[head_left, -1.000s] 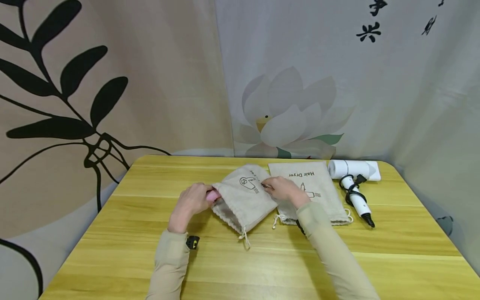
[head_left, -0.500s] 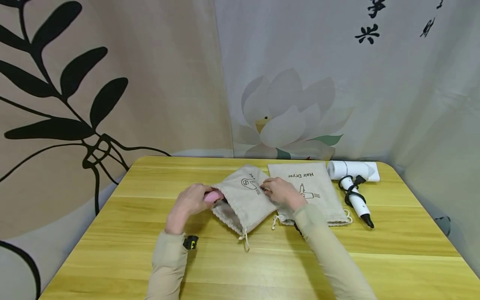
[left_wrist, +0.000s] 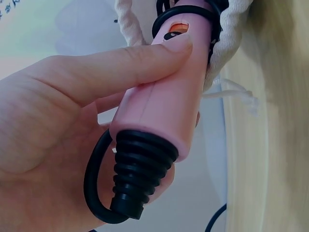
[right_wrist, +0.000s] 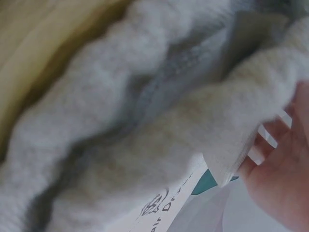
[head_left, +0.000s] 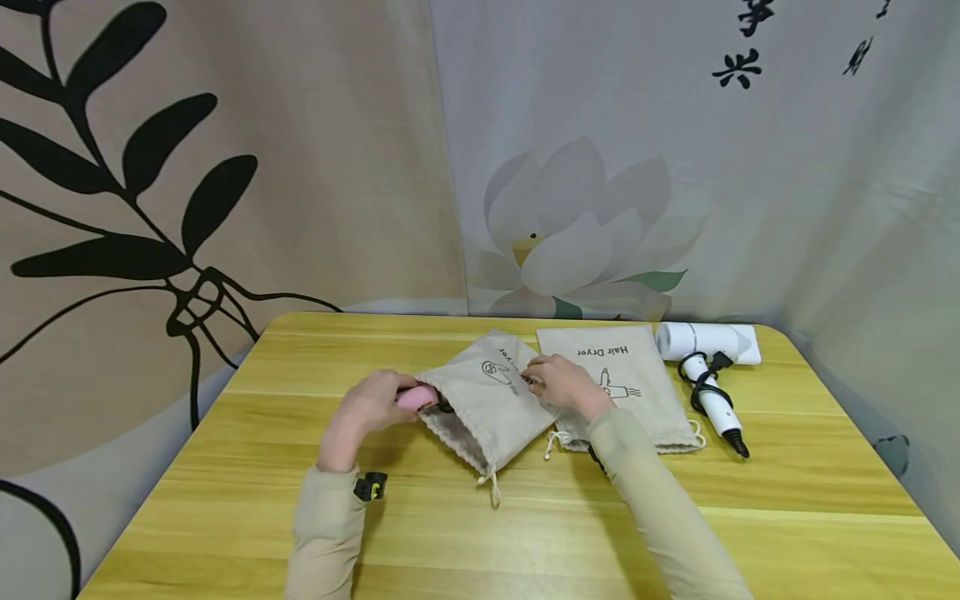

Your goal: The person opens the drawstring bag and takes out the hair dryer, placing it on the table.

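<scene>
In the head view, my left hand point(head_left: 366, 410) grips the pink handle of a hair dryer point(head_left: 416, 397) at the mouth of a grey cloth drawstring bag point(head_left: 491, 412). The rest of the dryer is hidden inside the bag. Up close in the left wrist view, the thumb lies along the handle point(left_wrist: 157, 104) near a small switch; black cord point(left_wrist: 183, 13) winds around its upper part. My right hand point(head_left: 566, 385) holds the far side of that bag by its cloth. In the right wrist view the bag's gathered mouth point(right_wrist: 193, 121) gapes open, with that hand's fingers curled behind the cloth.
A second bag point(head_left: 637, 417), printed "Hair Dryer", lies flat to the right, partly under my right forearm. Beyond it, a white hair dryer point(head_left: 705, 342) with its black cord wrapped around the handle rests near the back right of the wooden table point(head_left: 480, 542). A curtain hangs behind.
My left hand has moved a little to the left with the pink handle, and more of the handle and some black cord now show outside the bag. The right hand stays in place.
</scene>
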The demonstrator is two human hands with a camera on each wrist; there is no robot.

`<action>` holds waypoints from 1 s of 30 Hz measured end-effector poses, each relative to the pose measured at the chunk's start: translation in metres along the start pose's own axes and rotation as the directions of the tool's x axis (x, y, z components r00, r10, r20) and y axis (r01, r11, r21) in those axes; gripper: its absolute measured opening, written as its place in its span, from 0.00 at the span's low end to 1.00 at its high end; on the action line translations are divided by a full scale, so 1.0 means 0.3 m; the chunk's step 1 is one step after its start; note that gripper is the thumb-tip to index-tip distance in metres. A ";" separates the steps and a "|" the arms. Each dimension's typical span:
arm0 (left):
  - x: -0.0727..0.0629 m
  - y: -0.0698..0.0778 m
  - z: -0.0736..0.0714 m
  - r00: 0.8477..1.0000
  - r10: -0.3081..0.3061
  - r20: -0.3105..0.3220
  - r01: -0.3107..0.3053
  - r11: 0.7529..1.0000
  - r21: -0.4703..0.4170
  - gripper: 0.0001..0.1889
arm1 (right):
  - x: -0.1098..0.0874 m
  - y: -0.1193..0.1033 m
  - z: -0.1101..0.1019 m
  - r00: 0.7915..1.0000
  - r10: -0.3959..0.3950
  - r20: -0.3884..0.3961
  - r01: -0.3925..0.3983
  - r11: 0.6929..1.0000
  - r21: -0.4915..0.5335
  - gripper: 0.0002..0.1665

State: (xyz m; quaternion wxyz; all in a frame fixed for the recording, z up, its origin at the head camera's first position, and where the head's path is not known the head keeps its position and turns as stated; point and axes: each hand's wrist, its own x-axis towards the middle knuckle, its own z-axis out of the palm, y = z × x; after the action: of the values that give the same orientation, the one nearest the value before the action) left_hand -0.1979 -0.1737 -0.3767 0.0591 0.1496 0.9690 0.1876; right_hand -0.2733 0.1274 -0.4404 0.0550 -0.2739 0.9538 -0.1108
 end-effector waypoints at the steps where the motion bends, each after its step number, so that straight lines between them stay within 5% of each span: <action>1: -0.002 -0.002 -0.002 1.000 -0.002 0.002 0.002 1.000 -0.004 0.19 | 0.000 0.000 0.000 1.000 0.001 -0.001 -0.001 1.000 0.004 0.19; 19: -0.030 -0.027 -0.025 0.998 -0.034 0.058 0.035 0.999 -0.029 0.24 | -0.003 -0.002 -0.004 1.000 0.025 0.008 -0.025 0.999 0.023 0.19; 25: -0.027 -0.021 -0.021 0.997 -0.060 0.054 0.062 0.998 -0.028 0.22 | 0.021 -0.009 -0.005 0.996 0.044 -0.081 -0.042 0.999 0.028 0.17; 30: -0.021 -0.010 -0.017 0.993 -0.108 0.050 0.110 0.993 -0.048 0.21 | 0.043 -0.021 0.003 0.995 0.015 -0.101 -0.010 0.999 0.049 0.24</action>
State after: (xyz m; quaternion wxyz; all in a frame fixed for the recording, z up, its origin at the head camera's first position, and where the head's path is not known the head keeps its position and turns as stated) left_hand -0.1935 -0.1801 -0.3729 0.0958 0.0992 0.9690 0.2052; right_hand -0.2807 0.1151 -0.4403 0.0139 -0.2607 0.9540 -0.1476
